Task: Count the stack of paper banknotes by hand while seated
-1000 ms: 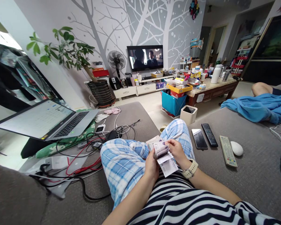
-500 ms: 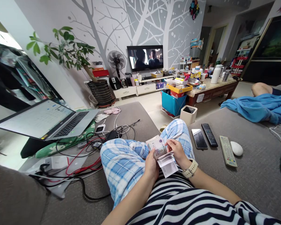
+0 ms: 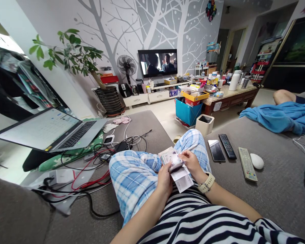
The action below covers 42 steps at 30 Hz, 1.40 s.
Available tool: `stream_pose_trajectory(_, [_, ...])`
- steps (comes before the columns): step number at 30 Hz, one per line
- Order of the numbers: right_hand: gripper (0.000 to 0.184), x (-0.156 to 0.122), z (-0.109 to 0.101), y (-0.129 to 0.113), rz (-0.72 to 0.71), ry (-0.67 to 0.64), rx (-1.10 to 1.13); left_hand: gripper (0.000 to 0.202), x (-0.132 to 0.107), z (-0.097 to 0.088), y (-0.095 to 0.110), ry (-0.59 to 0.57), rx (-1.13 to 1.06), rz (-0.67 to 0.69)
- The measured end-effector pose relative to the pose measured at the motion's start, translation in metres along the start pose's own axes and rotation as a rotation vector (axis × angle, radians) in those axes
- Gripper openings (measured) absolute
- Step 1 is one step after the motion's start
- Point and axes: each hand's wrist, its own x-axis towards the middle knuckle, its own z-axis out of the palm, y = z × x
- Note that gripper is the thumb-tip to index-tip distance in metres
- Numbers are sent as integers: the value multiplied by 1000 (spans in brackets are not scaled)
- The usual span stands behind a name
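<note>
Left hand [image 3: 164, 179] grips a wad of notes [image 3: 172, 159] from below, fingers curled round it. Right hand [image 3: 193, 163] pinches the top edge of the notes, thumb and fingers closed on it. Notes are small and pale with purple-grey print, bent and slightly fanned. White slips [image 3: 183, 181] hang under them. The wad is held over the lap, by the inner corner of the sofa [image 3: 274, 189]. Phone [image 3: 216, 150], black remote [image 3: 227, 146], white remote [image 3: 247, 164] and mouse [image 3: 257, 161] lie on the sofa to the right, apart from the hands.

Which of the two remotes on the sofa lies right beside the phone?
The black remote, next to the phone; the pale remote lies by the white mouse.
</note>
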Motion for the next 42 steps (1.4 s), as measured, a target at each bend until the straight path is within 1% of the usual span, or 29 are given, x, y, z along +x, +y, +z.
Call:
stream_pose_trajectory(6, [33,-1,-1,1,1,-15,-54,27,-1,0,0,2,-2,2])
stream_pose_trajectory(9, [33,-2,0,-2,15,-15,-37,26,-1,2,0,-5,-36,-16])
stream_pose_trajectory(13, [34,-4,1,-5,26,-22,-7,27,1,2,-1,12,-53,-6])
stream_pose_trajectory(16, [33,-5,2,-6,38,-28,15,29,2,1,-2,-1,-64,-10])
stream_pose_trajectory(26, [30,-6,1,-5,36,-36,26,32,3,0,-3,-34,-51,3])
stream_pose_trajectory(42, [29,-5,0,-3,36,-36,37,29,3,-1,-3,-28,-68,-15])
